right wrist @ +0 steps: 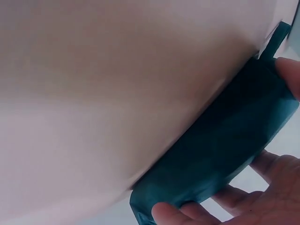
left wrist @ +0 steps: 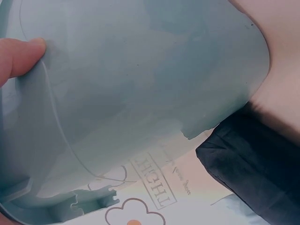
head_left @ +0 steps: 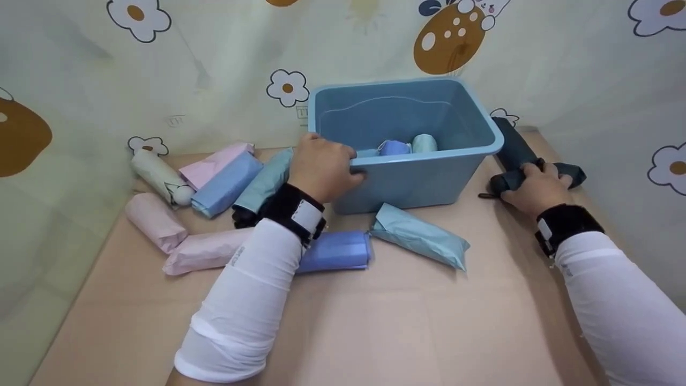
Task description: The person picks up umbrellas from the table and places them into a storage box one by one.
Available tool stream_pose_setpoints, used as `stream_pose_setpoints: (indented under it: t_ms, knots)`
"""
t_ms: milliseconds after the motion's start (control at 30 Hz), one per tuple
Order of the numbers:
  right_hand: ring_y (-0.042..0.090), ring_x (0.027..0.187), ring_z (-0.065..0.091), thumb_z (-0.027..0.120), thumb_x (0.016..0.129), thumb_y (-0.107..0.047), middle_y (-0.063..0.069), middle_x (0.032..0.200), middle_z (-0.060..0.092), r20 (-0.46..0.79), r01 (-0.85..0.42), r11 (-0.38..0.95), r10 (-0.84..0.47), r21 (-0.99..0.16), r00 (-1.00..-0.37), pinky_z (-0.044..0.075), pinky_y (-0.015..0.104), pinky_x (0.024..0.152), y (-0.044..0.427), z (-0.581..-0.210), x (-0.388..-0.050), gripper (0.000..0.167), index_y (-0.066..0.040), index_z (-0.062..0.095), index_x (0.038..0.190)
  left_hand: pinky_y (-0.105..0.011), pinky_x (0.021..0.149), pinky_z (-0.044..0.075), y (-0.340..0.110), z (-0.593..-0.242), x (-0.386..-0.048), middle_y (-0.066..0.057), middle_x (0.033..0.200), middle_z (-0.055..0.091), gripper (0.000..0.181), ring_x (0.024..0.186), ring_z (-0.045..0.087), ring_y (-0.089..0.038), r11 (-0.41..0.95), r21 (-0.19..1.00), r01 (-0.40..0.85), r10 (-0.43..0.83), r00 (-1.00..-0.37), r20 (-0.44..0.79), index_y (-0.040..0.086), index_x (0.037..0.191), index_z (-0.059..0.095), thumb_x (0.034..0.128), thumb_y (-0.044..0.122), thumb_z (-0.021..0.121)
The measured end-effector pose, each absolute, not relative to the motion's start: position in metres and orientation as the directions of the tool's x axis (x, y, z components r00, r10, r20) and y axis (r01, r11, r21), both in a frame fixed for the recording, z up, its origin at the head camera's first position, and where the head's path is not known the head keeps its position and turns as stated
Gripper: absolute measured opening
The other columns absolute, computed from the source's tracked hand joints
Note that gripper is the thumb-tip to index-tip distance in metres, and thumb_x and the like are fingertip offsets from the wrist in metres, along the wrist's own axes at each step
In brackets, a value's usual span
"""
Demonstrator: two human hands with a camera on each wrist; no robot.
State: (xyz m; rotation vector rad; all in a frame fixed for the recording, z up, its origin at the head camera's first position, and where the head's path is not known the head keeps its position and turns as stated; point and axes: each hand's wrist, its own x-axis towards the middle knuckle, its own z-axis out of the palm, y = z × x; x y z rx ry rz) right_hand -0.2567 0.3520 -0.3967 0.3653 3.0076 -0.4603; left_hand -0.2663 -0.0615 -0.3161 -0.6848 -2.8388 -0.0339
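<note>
My left hand (head_left: 324, 169) grips the near-left rim of a blue plastic bin (head_left: 407, 182); its thumb (left wrist: 26, 55) shows against the bin wall in the left wrist view. Inside the bin lie a blue roll (head_left: 394, 148) and a mint roll (head_left: 424, 143), partly hidden by the front wall. To the right of the bin, my right hand (head_left: 541, 187) holds a dark folded umbrella (right wrist: 211, 136) in its sleeve, with a strap at one end. It lies on the table across the near end of another dark folded umbrella (head_left: 514, 142).
Left of the bin lie several sleeved rolls resembling folded umbrellas: white (head_left: 161, 177), light blue (head_left: 228, 185), teal (head_left: 265, 182) and pink (head_left: 155, 222) among them. A blue roll (head_left: 337, 251) and a teal one (head_left: 420, 236) lie before the bin. A patterned curtain (head_left: 225, 69) hangs behind.
</note>
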Motion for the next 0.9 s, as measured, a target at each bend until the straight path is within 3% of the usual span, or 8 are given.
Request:
stream_pose_setpoints:
  t_ms: [167, 500, 900]
  knots:
    - [0.074, 0.131, 0.022, 0.071, 0.091, -0.035, 0.048, 0.160, 0.013, -0.101, 0.228, 0.927, 0.206, -0.297, -0.973, 0.038, 0.081, 0.100, 0.3527, -0.3981, -0.2559, 0.083, 0.004, 0.037, 0.156, -0.049, 0.099, 0.046, -0.0613, -0.3175, -0.2665, -0.004, 0.077, 0.074, 0.040, 0.083, 0.073, -0.026, 0.890, -0.031, 0.455, 0.449, -0.863, 0.229, 0.013, 0.081, 0.071, 0.0934, 0.051, 0.070]
    - [0.074, 0.131, 0.022, 0.074, 0.090, -0.050, 0.049, 0.158, 0.012, -0.098, 0.233, 0.939, 0.215, -0.253, -0.972, 0.041, 0.081, 0.096, 0.3485, -0.4042, -0.2553, 0.090, -0.001, 0.038, 0.157, -0.049, 0.102, 0.045, -0.0593, -0.3173, -0.2662, -0.004, 0.084, 0.078, 0.040, 0.088, 0.074, -0.026, 0.896, -0.035, 0.443, 0.439, -0.873, 0.210, 0.012, 0.089, 0.076, 0.0942, 0.051, 0.070]
    - [0.073, 0.130, 0.021, 0.081, 0.082, -0.031, 0.050, 0.157, 0.013, -0.097, 0.201, 0.946, 0.181, -0.253, -0.979, 0.038, 0.084, 0.097, 0.3549, -0.4018, -0.2585, 0.092, -0.002, 0.038, 0.158, -0.048, 0.101, 0.045, -0.0620, -0.3156, -0.2661, -0.004, 0.080, 0.075, 0.042, 0.085, 0.072, -0.027, 0.891, -0.043, 0.451, 0.450, -0.869, 0.203, 0.013, 0.082, 0.070, 0.0948, 0.053, 0.069]
